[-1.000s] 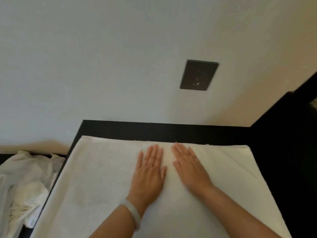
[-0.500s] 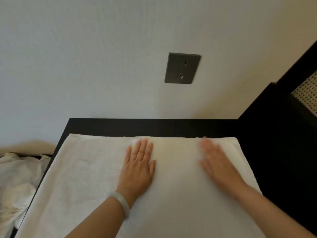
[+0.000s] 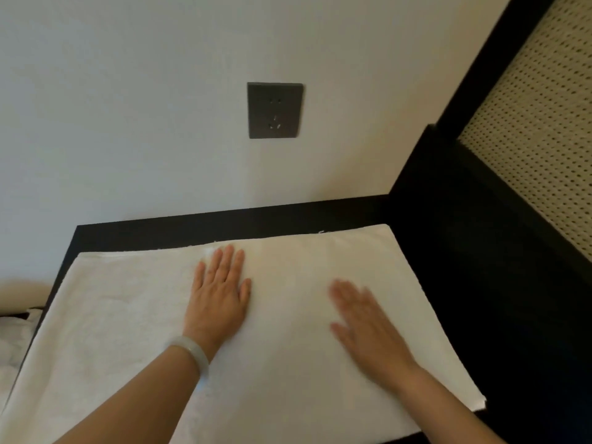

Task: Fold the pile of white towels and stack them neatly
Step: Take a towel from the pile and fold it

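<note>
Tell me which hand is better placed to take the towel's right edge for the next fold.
The right hand, probably. It lies on the towel nearer that right edge, while the left hand presses near the middle and could hold the fold line.

Black table (image 3: 224,224) against the wall, white towel (image 3: 288,363) spread flat across its top

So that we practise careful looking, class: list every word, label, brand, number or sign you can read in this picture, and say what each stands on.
There is no readable text.
The wall socket shows only plug holes and no lettering.
The towel, the bracelet and the dark table show no writing.
</note>
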